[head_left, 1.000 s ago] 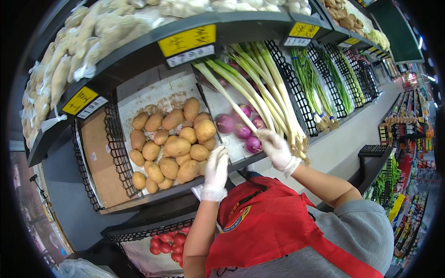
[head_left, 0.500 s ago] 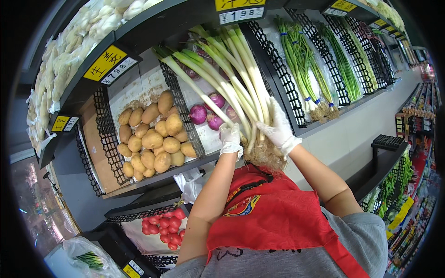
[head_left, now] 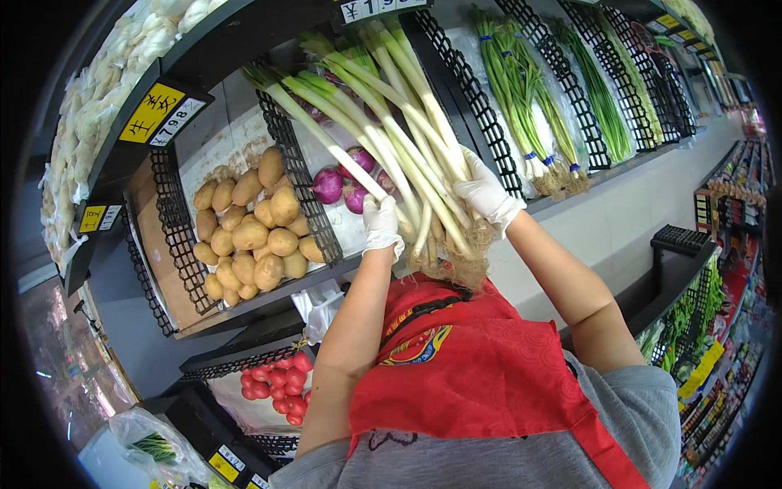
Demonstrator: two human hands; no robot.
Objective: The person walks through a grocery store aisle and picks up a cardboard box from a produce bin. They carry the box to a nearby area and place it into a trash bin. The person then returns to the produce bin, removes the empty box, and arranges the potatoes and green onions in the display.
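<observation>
A bunch of large green onions [head_left: 405,159] lies across the shelf, green tops pointing away and tangled roots [head_left: 458,269] hanging at the near edge, in front of my apron. My left hand [head_left: 381,226], in a thin white glove, is closed at the bunch's left side, around the lower part of the leftmost stalk. On the other side my gloved right hand [head_left: 489,196] grips the white stalks from the right, its thumb lying over them. Several red onions [head_left: 328,186] sit under and beside the stalks, partly covered by them.
Potatoes [head_left: 251,235] fill the bin to the left, behind a black mesh divider [head_left: 300,175]. Bundled scallions [head_left: 521,94] lie to the right past another divider. Tomatoes [head_left: 279,381] rest on a lower shelf, near white plastic bags [head_left: 318,306]. Bagged garlic [head_left: 106,106] lines the upper left shelf.
The stalks lie more spread, with their white ends fanned further apart between my hands. Both hands keep hold at the sides. The whole view has shifted slightly.
</observation>
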